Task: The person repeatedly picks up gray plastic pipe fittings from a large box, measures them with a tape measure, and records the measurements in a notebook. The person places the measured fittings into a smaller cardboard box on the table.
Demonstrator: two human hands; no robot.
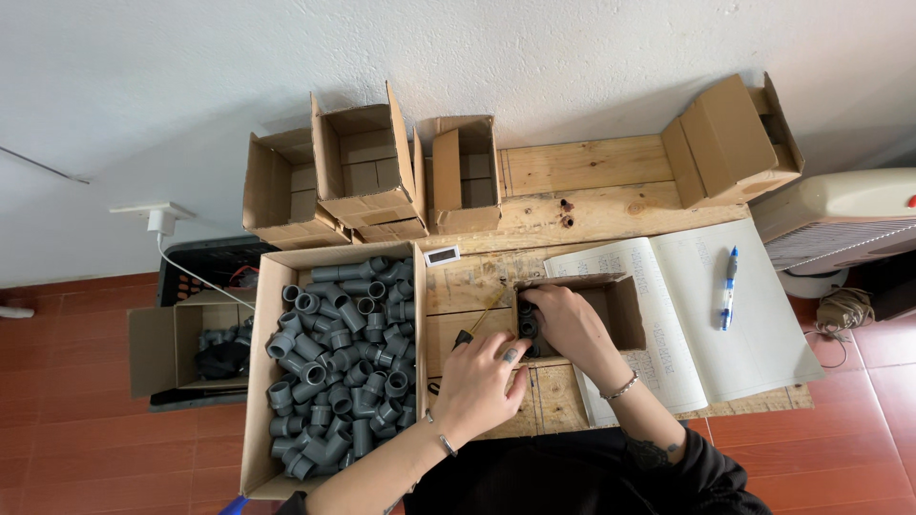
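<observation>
A small open cardboard box (625, 307) lies on its side on the wooden table (582, 172), its opening facing me. My right hand (570, 324) reaches into it and rests on grey pipe fittings (527, 322) stacked at its left end. My left hand (482, 380) is just in front of the box, fingers curled against the same fittings. Whether either hand grips a fitting is hidden by the fingers. To the left a large cardboard box (262, 381) is full of several grey pipe tee fittings (348, 362).
Three empty small boxes (367, 176) stand at the back of the table, another (730, 138) at back right. An open ledger (754, 315) with a blue pen (728, 286) lies right. A screwdriver (477, 324) lies by the box. A floor carton (162, 348) sits far left.
</observation>
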